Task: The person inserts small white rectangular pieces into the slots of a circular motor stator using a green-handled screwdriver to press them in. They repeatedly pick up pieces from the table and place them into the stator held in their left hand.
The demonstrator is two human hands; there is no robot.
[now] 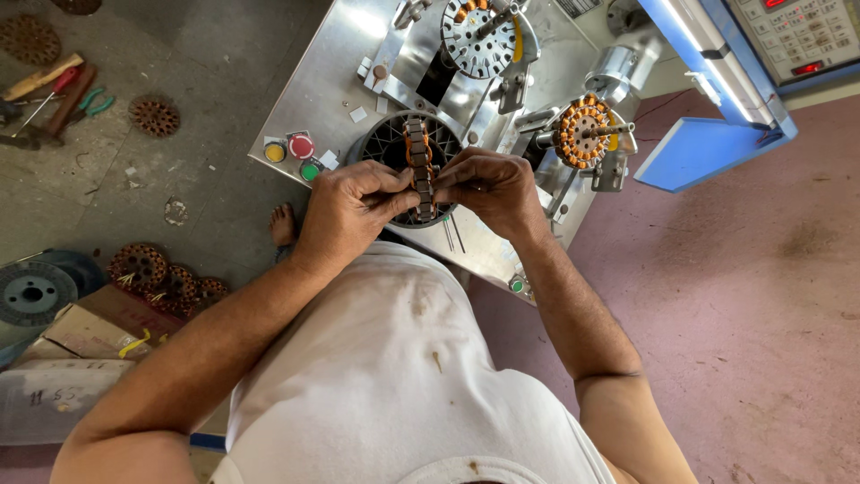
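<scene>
Now, taking the steel winding machine (340, 81) as my landmark and reading from the left: far to its left on the grey floor I see pliers with green handles (92, 101) and a wooden-handled tool, with a round rusty stator core (154, 116) lying between them and the machine. Lower, left of the machine and beside my left forearm, a heap of wound stators (166, 280) sits next to a dark spool (32, 293) and a cardboard box (85, 332).

On the machine's front-left corner I see a yellow button, a red button (302, 145) and a green one in a row. Just right of them, over the machine's front edge, my left hand (351, 208) pinches one side of a stator core (418, 168) held on edge; thumb and fingers are closed on its lower rim. My right hand (491, 190) grips the other side of the same core, fingers curled tight against it. The core hangs right in front of a round black opening in the machine's deck.

Further back on the deck, a perforated silver disc (479, 38) stands upright. Right of my hands, a copper-wound stator (584, 132) sits on a spindle. Beyond the machine's right edge is a blue control cabinet (717, 134).
</scene>
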